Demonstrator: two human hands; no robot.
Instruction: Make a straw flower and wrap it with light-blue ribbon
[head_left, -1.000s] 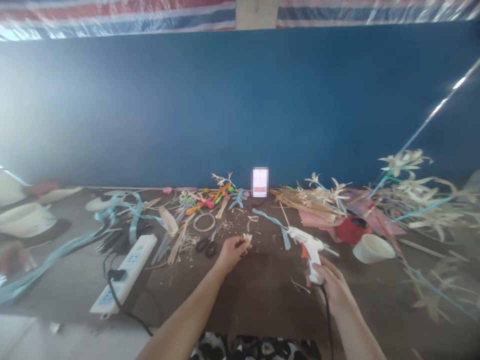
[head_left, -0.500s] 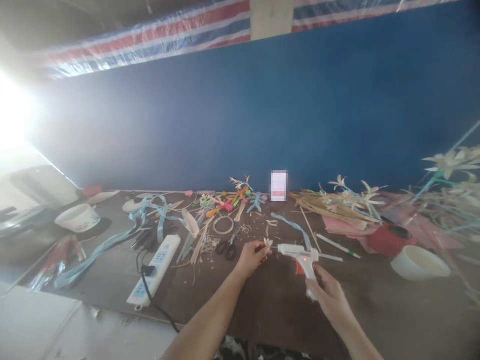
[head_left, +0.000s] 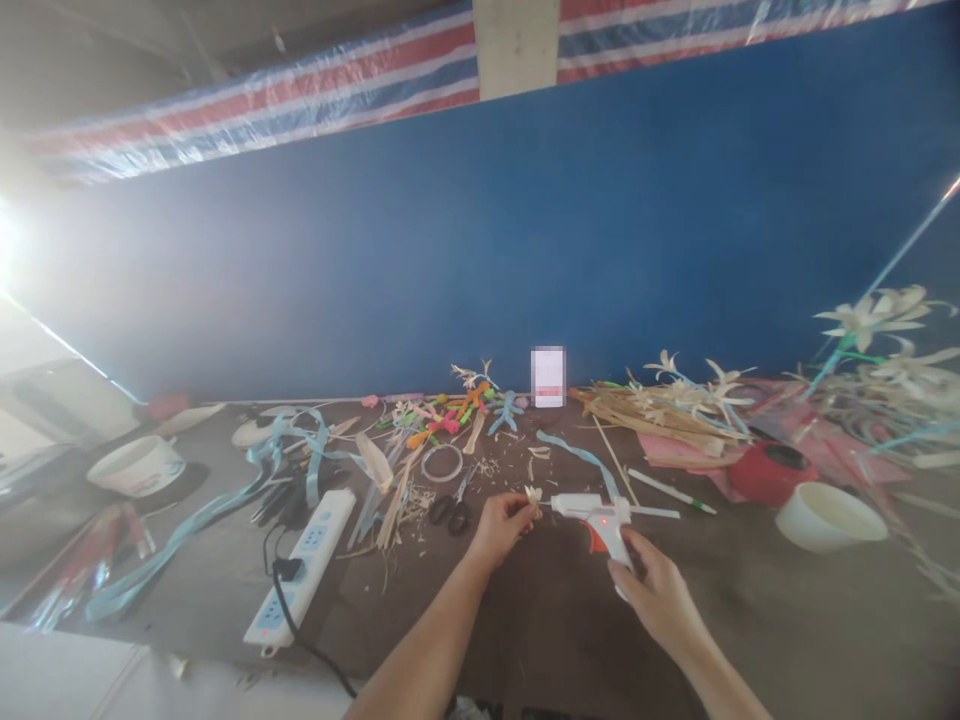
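My left hand pinches a small cream-coloured flower between thumb and fingertips. My right hand is wrapped round the handle of a white glue gun with an orange trigger and a small red light. Its nozzle points left and is close to the flower; whether they touch I cannot tell. A glue stick sticks out of the gun's back end. Black-handled scissors lie left of my left hand, below a roll of clear tape or ring.
A white power strip with a black plug and cable lies at left. Light-blue ribbon trails beside it. Coloured twisted pieces and dry strips line the back. A white bowl stands right, near finished pale flowers.
The camera view has shifted slightly, so the table's things sit a little further left and lower. Both hands keep their hold on the flower and the glue gun.
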